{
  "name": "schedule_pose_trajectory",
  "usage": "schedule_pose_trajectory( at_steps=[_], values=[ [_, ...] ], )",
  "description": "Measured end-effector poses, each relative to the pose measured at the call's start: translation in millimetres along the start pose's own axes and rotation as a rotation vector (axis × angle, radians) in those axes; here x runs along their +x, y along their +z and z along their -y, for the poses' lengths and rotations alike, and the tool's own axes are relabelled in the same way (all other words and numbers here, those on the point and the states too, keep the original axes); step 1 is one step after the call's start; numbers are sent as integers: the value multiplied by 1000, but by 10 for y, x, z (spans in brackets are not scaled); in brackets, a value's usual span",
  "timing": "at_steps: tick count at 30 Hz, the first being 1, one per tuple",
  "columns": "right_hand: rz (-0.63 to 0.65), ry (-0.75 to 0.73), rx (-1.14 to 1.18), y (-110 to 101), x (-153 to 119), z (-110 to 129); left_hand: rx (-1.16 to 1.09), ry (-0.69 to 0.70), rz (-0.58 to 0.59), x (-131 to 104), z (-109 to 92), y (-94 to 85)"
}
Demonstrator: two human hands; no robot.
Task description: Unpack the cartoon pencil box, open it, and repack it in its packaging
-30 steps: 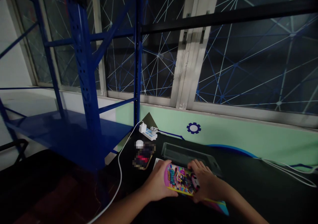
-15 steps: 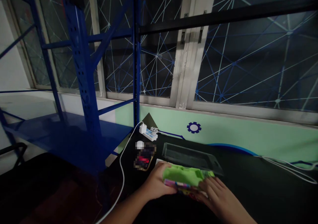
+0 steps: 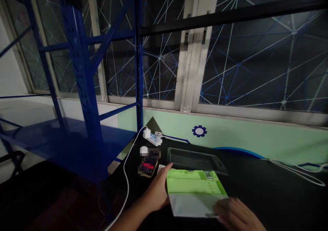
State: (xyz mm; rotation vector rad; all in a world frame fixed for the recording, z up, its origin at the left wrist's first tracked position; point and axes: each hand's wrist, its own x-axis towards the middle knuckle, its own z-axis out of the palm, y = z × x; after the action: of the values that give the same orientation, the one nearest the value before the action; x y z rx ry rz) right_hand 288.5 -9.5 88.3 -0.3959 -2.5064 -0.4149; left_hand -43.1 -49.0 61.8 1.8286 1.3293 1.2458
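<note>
A lime-green pencil case [image 3: 194, 186] is held open above the black table, its shallow compartments facing up. Its pale, flat lid [image 3: 191, 205] hangs folded toward me along the near edge. At the left end my left hand [image 3: 160, 190] is closed around the case, thumb up along the side and the other fingers hidden beneath. My right hand [image 3: 237, 212] grips the lid's right corner, slightly blurred. A small clear-covered part sits in the upper right compartment. Behind the case lies a clear plastic tray [image 3: 194, 159].
A phone [image 3: 151, 161] lies left of the tray, with a small white round thing [image 3: 144, 151] beside it. A white power strip [image 3: 153, 139] with plugs stands near the wall. One white cable [image 3: 125, 176] runs down the left; another [image 3: 299, 173] lies right. Blue shelving [image 3: 87, 98] rises at left.
The pencil case has swung from tilted and mostly covered by my hands to wide open. Its lid now folds toward me, and my right hand has moved down and right with it.
</note>
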Motion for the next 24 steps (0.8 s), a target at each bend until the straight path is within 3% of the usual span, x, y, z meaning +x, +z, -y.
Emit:
schedule_pose_trajectory(
  at_steps=[7,11,14,18,21,24],
  values=[
    [-123,716,73,340,311,-497,98,23,-21,-96,55,81],
    [-57,908,353,522,269,-620,135,65,-32,-114,100,109],
    [-212,1029,586,536,158,-604,167,149,-63,-131,159,118],
    [-299,1001,836,405,74,-488,236,292,-261,-161,238,153],
    [-438,894,623,301,53,-356,239,252,-398,-156,235,183],
    [-561,677,312,266,-4,-230,212,237,-468,-134,209,189]
  ],
)
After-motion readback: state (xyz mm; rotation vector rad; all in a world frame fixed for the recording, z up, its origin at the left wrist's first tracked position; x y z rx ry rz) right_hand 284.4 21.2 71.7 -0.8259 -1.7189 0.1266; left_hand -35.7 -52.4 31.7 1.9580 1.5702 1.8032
